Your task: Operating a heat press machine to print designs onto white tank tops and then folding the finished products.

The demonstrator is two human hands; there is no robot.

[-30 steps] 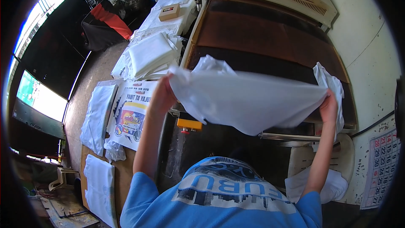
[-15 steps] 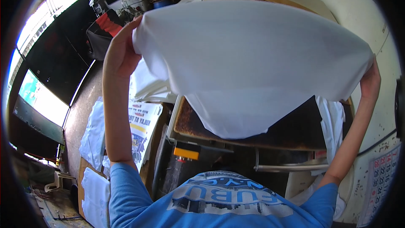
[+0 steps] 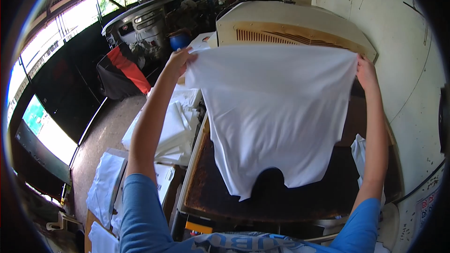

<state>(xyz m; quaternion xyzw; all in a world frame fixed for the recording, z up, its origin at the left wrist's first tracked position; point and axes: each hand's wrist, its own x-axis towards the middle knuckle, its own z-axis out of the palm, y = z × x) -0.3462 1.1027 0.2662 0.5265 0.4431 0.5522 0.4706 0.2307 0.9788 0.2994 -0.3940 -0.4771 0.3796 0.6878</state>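
My left hand (image 3: 183, 58) and my right hand (image 3: 364, 70) each grip an upper corner of a white shirt (image 3: 276, 107). It hangs spread out between them, its curved neck cutout at the lower end. Behind and below the fabric is the dark, rust-stained bed (image 3: 243, 211) of a large beige machine (image 3: 290, 21). Another crumpled white cloth (image 3: 358, 157) lies at the bed's right side, partly hidden by my right arm.
Folded white fabric piles (image 3: 173, 126) and folded cloths (image 3: 105, 182) sit to the left. Further left are a black-and-red covered object (image 3: 129, 70), a blue drum (image 3: 180, 42) and a concrete floor (image 3: 93, 131). A white wall (image 3: 412, 89) borders the right.
The held shirt was swung up and wide, and has since opened downward into a hanging sheet over the bed. My hands moved higher and farther forward than at first.
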